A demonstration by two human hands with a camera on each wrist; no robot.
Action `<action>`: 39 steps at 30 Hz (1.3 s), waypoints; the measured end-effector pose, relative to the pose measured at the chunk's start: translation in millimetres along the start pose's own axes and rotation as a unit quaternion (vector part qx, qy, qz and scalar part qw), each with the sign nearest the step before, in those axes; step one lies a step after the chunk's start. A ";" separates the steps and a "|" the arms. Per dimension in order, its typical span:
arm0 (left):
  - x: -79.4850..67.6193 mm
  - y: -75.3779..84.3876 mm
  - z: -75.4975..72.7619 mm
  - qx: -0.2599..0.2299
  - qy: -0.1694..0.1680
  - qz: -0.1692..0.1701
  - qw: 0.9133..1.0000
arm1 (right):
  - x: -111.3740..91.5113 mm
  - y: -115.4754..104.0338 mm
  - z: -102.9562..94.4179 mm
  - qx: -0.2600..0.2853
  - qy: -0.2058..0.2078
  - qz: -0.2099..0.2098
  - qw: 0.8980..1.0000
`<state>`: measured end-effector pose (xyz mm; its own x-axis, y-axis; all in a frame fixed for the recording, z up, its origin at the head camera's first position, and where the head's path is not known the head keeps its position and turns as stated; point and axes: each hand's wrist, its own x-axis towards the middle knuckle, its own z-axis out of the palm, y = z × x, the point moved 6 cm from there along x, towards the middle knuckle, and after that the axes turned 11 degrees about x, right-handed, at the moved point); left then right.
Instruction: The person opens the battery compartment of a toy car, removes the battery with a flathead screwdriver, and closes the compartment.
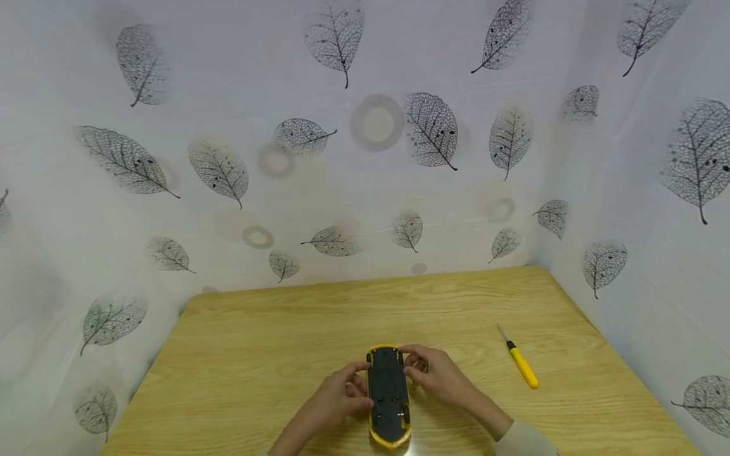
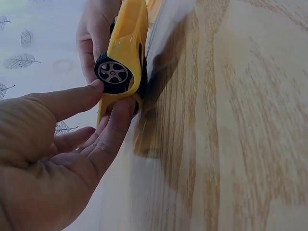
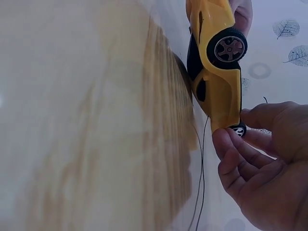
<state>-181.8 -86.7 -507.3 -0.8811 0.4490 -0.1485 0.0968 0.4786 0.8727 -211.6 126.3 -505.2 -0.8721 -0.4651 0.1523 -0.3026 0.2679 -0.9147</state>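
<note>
A yellow toy car (image 1: 389, 387) lies upside down in the head view, its black underside facing up and a small red spot showing near one end. My left hand (image 1: 333, 403) grips its left side. In the left wrist view the thumb touches the tyre of a wheel (image 2: 112, 73), while other fingers lie against the yellow body. At the far right end of the car, my right hand (image 1: 440, 375) pinches the edge between thumb and fingers. The right wrist view shows those fingertips beside a small wheel (image 3: 238, 130), with a larger wheel (image 3: 228, 49) further along.
On the wooden table (image 1: 256, 354), to the right of my hands, lies a screwdriver (image 1: 521, 364) with a yellow and black handle. White cloth (image 1: 365, 190) printed with dark leaves hangs behind the table and along both sides.
</note>
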 end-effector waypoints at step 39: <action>-1.7 0.2 2.2 -0.013 -0.013 0.011 1.000 | -17.4 -43.9 32.2 -0.098 0.002 -0.199 0.975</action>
<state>-179.2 -85.6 -507.9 -0.8671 0.4778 -0.1412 0.1031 0.4494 0.8874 -170.7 95.5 -479.7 -0.6716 -0.5625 0.4823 -0.6851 0.2234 -0.6934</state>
